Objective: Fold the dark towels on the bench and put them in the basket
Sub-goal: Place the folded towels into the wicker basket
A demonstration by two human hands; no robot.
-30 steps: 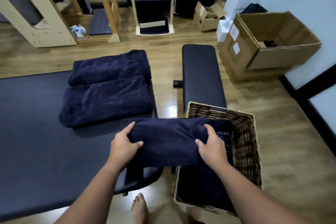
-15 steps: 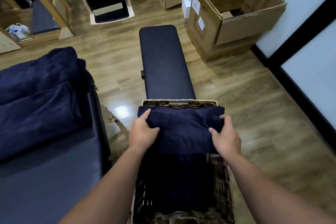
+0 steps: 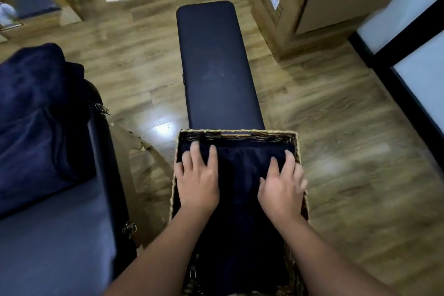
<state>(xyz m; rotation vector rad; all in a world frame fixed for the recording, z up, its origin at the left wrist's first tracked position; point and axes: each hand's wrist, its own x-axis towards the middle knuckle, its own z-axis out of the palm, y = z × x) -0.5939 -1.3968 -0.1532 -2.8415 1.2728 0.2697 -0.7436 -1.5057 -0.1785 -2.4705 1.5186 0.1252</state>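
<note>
Far left: two dark towels (image 3: 36,127) heaped on the padded desk (image 3: 55,247), one behind the other, at the desk's right edge; whether neatly folded or only rolled, hard to tell in the dim, blurred view. Just right of the desk, on the wood floor (image 3: 336,151), a woven basket (image 3: 236,132), standing close beside the desk's edge. Inside the basket, a folded dark towel (image 3: 242,175), filling it from the far wall toward the near rim. On the towel's left part, the left hand (image 3: 197,182), palm down, fingers (image 3: 195,151) straight and spread a little, tips near the basket's far wall, pressing flat and gripping nothing. On the towel's right part, the right hand (image 3: 281,190), also palm down, fingers (image 3: 289,158) extended and lying flat against the cloth beside the basket's right wall, likewise curled round nothing. Beyond the basket, touching or nearly touching its far rim, a narrow black padded bench (image 3: 216,62) running away across the floor. Upper right, well apart from the basket, an open cardboard box (image 3: 300,7) against the pale wall (image 3: 422,74).
</note>
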